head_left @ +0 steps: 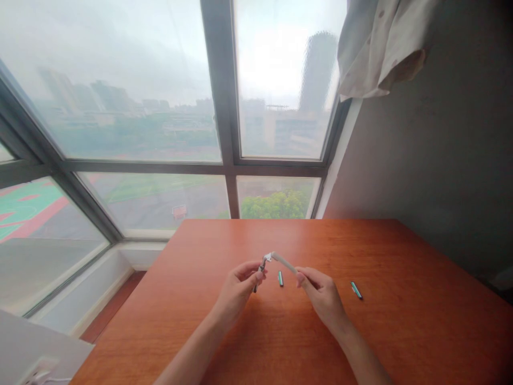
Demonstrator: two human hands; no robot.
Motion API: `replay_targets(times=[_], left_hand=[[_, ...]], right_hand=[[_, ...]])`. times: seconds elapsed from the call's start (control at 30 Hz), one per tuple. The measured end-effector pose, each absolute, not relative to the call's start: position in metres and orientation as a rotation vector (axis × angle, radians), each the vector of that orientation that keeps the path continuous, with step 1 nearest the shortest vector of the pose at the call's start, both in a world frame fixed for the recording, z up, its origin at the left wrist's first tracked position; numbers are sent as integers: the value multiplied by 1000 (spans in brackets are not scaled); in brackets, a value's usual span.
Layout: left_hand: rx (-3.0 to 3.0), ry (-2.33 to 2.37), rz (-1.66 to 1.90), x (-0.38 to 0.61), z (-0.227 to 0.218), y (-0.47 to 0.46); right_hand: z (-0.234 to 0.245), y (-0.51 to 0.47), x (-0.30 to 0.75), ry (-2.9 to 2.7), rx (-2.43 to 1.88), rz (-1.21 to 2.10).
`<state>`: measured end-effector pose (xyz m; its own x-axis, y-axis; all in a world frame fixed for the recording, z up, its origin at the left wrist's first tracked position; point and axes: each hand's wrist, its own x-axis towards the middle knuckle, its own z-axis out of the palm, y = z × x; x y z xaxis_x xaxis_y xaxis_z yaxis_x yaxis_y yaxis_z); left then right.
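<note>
My right hand (320, 291) pinches the lower end of a pale razor handle (285, 262), which slants up and left to a silvery head. In my left hand (242, 286), between thumb and fingers, is a narrow dark razor cartridge (260, 267), partly hidden by the fingers. The handle's silvery end (267, 257) meets or nearly meets the top of that cartridge; I cannot tell whether they are joined. Between my hands, a second cartridge (280, 278) with a green strip lies on the table. Another green-striped cartridge (356, 290) lies right of my right hand.
A reddish-brown wooden table (401, 342) spreads under my hands. Beyond its far edge stand large framed windows (228, 168). A pale curtain (372, 59) hangs at the upper right beside a grey wall (417, 160). A wall socket (37, 376) sits low at the left.
</note>
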<state>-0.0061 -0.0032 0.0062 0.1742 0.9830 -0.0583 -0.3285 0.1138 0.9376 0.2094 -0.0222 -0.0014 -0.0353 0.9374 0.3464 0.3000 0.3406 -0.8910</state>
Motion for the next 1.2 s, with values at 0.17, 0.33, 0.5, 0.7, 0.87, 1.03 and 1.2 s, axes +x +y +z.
replay_targets(times=[0.17, 0.33, 0.5, 0.7, 0.87, 1.03, 1.2], left_hand=[[956, 880, 1180, -5, 7, -3], [948, 889, 1178, -5, 8, -3], [932, 892, 1180, -5, 7, -3], [939, 875, 1179, -5, 7, -4], [941, 876, 1171, -6, 8, -4], [941, 888, 1171, -5, 10, -5], [909, 890, 1171, -5, 10, -5]], right_hand=[[1, -24, 209, -1556, -1146, 745], [4, -24, 208, -1575, -1125, 744], [2, -23, 208, -1591, -1171, 711], [3, -24, 208, -1585, -1156, 715], [5, -25, 207, -1597, -1152, 718], [6, -25, 206, -1618, -1157, 723], [5, -24, 207, -1598, -1162, 690]])
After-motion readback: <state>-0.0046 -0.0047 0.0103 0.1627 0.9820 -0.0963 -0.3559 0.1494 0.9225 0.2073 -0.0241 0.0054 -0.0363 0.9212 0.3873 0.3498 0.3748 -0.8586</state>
